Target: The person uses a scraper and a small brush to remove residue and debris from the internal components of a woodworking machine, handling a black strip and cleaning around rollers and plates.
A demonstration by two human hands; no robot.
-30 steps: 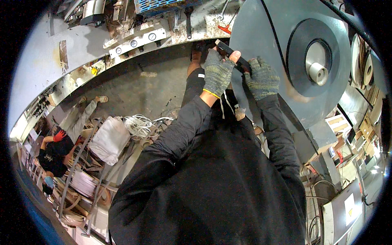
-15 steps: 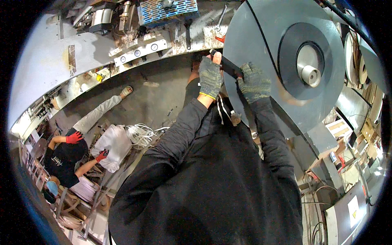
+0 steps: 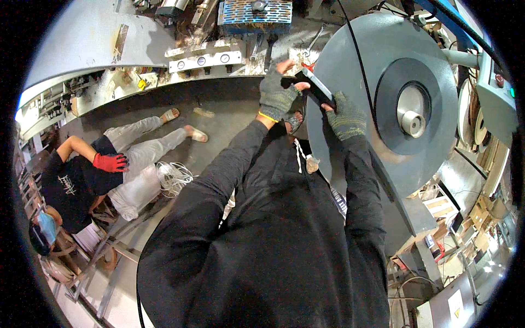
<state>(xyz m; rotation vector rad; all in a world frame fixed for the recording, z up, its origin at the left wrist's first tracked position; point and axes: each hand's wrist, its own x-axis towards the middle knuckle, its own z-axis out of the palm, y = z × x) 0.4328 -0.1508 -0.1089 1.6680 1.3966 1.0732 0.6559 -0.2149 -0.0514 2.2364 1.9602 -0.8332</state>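
Both my hands wear grey knitted gloves with bare fingertips. Between them runs a dark flat strip [image 3: 321, 94], its upper edge catching a pale shine. My left hand [image 3: 274, 94] grips the strip's left end, with the thumb lying against it and the forefinger lifted apart. At the other end, my right hand [image 3: 348, 116] pinches the strip between thumb and fingers, its palm turned down. The strip and right hand are in front of a large grey disc [image 3: 339, 54] with a dark ring and a metal hub [image 3: 413, 121] at its middle.
Ahead stands a machine bed with a gauge panel [image 3: 205, 61], a blue slotted cover [image 3: 255, 16] and spanners [image 3: 314, 41]. At the left, a co-worker with a red glove [image 3: 110, 162] is beside a pale sack [image 3: 131, 194] and coiled white strips [image 3: 174, 177]. A control box [image 3: 499, 93] stands right.
My left hand has shifted slightly, its forefinger now spread from the thumb. The strip has tilted and shows a shiny edge. The view has turned, and the co-worker has shifted posture.
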